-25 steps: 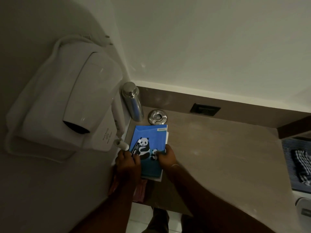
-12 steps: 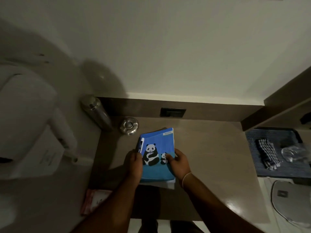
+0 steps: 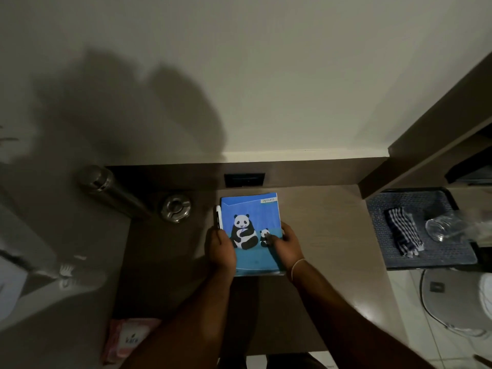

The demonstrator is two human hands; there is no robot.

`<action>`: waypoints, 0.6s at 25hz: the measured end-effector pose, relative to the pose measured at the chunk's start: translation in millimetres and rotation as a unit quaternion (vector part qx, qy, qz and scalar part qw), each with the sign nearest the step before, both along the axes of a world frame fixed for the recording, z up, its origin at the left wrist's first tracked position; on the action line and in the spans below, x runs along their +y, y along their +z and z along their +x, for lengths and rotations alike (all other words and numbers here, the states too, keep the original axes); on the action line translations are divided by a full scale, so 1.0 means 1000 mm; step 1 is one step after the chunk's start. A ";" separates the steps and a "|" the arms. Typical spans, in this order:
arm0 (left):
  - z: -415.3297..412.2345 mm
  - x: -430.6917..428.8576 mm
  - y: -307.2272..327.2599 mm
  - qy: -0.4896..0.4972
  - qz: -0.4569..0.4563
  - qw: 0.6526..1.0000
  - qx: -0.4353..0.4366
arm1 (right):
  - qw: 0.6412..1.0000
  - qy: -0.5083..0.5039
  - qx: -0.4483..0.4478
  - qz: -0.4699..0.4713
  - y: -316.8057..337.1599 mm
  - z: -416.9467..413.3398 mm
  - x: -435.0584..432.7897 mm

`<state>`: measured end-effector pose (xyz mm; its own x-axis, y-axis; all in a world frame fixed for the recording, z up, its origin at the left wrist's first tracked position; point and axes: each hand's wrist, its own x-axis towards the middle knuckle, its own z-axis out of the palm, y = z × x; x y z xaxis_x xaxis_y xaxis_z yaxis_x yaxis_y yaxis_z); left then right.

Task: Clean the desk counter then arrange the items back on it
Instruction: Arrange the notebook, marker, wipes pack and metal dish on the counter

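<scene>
A blue notebook [image 3: 251,214] with a panda on its cover lies on the brown desk counter [image 3: 324,235], on top of other thin books. My left hand [image 3: 220,249] grips its left edge and also holds a white pen [image 3: 218,217] along that edge. My right hand [image 3: 285,245] holds the notebook's right edge, thumb on the cover. A steel bottle [image 3: 111,191] stands at the back left corner, and a round steel ashtray [image 3: 175,208] sits beside it.
A pink wipes pack [image 3: 127,339] lies at the counter's front left. A black socket plate [image 3: 244,179] is set in the back panel. To the right, a blue mat [image 3: 394,254] carries a striped cloth [image 3: 403,233] and a glass [image 3: 442,227].
The camera has swung right, and the wall hair dryer has left the view. Both hands have slid the notebook stack from the left corner toward the counter's middle.
</scene>
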<state>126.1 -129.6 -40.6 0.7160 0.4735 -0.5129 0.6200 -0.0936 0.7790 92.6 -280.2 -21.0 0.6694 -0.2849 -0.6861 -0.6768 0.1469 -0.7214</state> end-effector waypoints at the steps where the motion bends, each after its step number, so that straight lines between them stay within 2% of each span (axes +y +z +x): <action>1: 0.001 -0.003 -0.001 -0.018 0.023 1.000 0.005 | 1.000 0.010 0.003 -0.006 0.000 0.006 -0.006; 4: -0.004 -0.003 -0.003 -0.105 0.098 0.989 0.031 | 0.998 0.023 0.001 -0.065 -0.002 0.024 -0.010; 6: -0.008 0.002 -0.004 -0.165 0.180 0.969 0.027 | 0.996 -0.003 0.011 -0.086 -0.006 0.034 -0.006; 9: -0.011 0.008 0.000 -0.236 0.290 0.927 0.038 | 0.995 -0.017 0.027 -0.093 -0.012 0.040 -0.002; 11: -0.015 0.012 0.001 -0.304 0.348 0.886 0.038 | 0.990 0.027 0.026 -0.135 -0.013 0.038 -0.002; 12: -0.017 0.014 -0.001 -0.338 0.360 0.869 0.011 | 0.983 0.052 0.019 -0.177 -0.010 0.035 -0.003; 14: -0.018 0.011 0.000 -0.411 0.344 0.843 -0.046 | 0.956 0.101 -0.047 -0.270 -0.002 0.025 -0.010; 15: -0.017 0.008 0.000 -0.457 0.351 0.814 -0.065 | 0.935 0.148 -0.114 -0.302 0.001 0.020 -0.016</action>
